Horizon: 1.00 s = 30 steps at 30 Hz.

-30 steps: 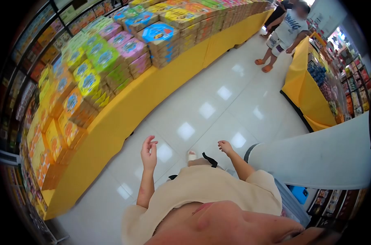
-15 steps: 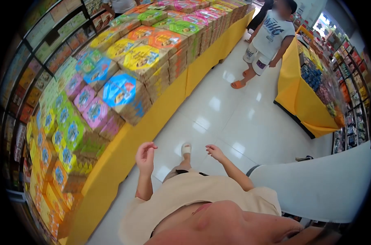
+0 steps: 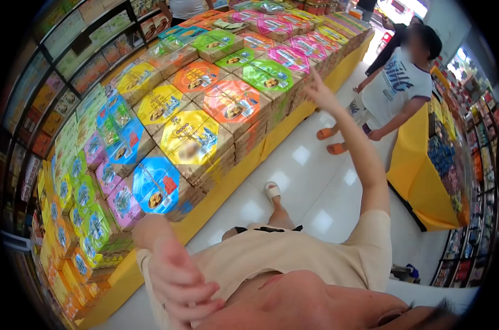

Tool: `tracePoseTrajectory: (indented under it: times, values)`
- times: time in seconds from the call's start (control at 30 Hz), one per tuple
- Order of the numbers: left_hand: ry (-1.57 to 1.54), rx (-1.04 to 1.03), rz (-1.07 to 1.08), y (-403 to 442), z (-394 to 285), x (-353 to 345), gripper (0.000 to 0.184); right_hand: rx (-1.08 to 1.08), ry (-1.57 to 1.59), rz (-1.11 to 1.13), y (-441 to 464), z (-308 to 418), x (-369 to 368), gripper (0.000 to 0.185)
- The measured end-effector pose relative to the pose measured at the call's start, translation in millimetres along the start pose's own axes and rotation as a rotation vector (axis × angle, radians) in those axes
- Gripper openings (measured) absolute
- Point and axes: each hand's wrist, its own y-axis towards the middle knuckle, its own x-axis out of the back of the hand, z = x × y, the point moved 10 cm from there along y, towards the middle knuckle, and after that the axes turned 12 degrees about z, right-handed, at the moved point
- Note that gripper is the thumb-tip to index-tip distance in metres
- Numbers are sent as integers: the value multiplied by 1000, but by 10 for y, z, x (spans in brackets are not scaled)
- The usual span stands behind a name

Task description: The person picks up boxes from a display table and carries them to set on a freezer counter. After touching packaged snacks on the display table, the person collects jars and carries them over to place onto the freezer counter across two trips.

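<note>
My right hand (image 3: 320,93) reaches forward beside the stacked boxes, a finger stretched toward a pink-topped box (image 3: 289,58) and nothing held. Whether it touches the stack I cannot tell. Close to my chin is my left hand (image 3: 183,278), slightly blurred, its fingers bent but apart, with nothing in it. The boxes nearby have bright printed tops: a green one (image 3: 267,76), an orange one (image 3: 231,103), a yellow one (image 3: 189,137) and a blue one (image 3: 156,185).
A yellow cloth (image 3: 255,144) hangs along the display's side. Past the aisle floor (image 3: 293,179) stands a second yellow-draped table (image 3: 417,184) with packaged goods. A person in a white shirt (image 3: 398,82) stands in the aisle, another behind. Shelves (image 3: 79,60) line the left.
My right hand has risen and stretched forward to the boxes. My left hand has come up toward my face. The view has shifted, and the person in white appears closer.
</note>
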Motion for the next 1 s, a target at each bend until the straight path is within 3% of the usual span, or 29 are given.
tracePoseTrajectory:
  times: [0.13,0.2,0.27,0.33,0.37,0.53,0.63,0.73,0.8,0.9,1.0]
  values:
    - [227,23,19,-313,-34,-249,15,-75,-461,-222,1565,-6,1303,72]
    - [70,247,165,-247,501,-644,17,-63,-555,-280,2124,-140,1648,72]
    - [-85,463,306,-250,1102,-1079,20,-202,-702,-281,2574,-322,1950,77]
    - [-179,563,376,-410,1594,-1450,21,-277,-749,-237,2824,-468,2266,77]
    - [-136,490,341,-465,1750,-1559,17,-344,-796,-182,2949,-550,2421,76]
    - [-121,366,355,-857,2428,-1982,16,-496,-918,-450,3323,-564,3713,65]
    - [-123,694,292,-1185,2878,-1959,17,-560,-968,-480,3388,-407,4062,61]
    - [-577,415,475,-1275,3094,-2137,23,-647,-985,-420,3302,-104,4168,67]
    - [-135,387,433,-1399,3154,-2149,34,-612,-1042,-380,3408,-180,4322,61]
    - [-81,389,613,-1418,3455,-2310,41,-488,-1062,-487,3590,-292,4650,52]
    - [70,330,687,-1458,3718,-2496,43,-551,-1011,-480,3788,-521,4828,46]
